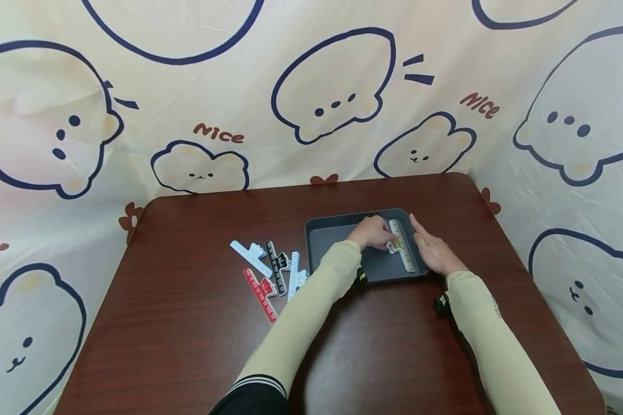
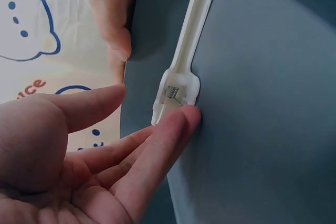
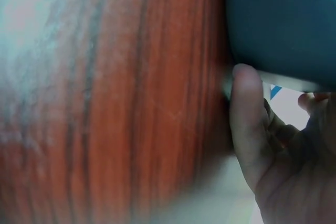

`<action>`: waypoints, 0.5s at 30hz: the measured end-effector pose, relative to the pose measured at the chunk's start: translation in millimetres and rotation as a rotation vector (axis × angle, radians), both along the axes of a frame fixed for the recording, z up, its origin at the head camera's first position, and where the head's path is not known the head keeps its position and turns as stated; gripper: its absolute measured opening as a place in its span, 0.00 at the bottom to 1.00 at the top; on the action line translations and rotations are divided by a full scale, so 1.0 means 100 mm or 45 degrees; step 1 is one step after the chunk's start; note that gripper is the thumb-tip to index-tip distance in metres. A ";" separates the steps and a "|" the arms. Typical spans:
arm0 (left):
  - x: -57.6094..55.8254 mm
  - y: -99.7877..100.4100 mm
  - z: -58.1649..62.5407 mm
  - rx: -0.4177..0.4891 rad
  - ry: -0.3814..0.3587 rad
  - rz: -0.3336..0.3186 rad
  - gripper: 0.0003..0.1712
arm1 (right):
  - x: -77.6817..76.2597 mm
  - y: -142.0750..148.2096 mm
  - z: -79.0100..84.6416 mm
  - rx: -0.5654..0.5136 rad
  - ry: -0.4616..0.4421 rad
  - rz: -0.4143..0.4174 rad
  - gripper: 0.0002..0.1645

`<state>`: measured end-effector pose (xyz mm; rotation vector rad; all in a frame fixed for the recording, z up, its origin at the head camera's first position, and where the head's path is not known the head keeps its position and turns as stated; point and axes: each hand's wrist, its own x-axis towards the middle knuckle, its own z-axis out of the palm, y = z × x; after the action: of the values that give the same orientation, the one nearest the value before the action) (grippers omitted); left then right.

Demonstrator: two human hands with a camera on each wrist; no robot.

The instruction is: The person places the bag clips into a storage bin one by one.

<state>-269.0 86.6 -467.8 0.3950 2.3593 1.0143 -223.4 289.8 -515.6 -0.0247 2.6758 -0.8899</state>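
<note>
I see a brown table [image 1: 187, 351]. Behind it and at both sides hangs pale cloth [image 1: 270, 164], printed with blue-outlined animals [image 1: 337, 75], brown flowers [image 1: 130, 211] and "Nice" lettering [image 1: 219, 134].

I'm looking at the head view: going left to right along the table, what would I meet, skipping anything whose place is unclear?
pale blue clip → black clip → second pale blue clip → left hand → yellowish clip → right hand
</note>
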 end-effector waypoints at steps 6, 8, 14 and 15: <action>0.06 -0.07 0.08 -0.072 0.156 -0.043 0.16 | 0.00 -0.01 -0.02 -0.005 0.002 -0.001 0.31; 0.08 -0.11 0.13 -0.110 0.255 -0.066 0.18 | 0.00 -0.02 -0.02 0.002 0.008 0.001 0.32; 0.15 -0.31 0.34 -0.135 0.454 -0.103 0.22 | 0.01 -0.02 -0.03 0.030 0.028 0.009 0.32; 0.16 -0.36 0.38 -0.129 0.471 -0.102 0.22 | 0.01 -0.02 -0.03 0.031 0.030 0.007 0.32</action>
<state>-252.6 50.6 -429.9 0.6818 2.6825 0.8366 -222.4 288.1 -518.6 -0.0368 2.7069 -0.8602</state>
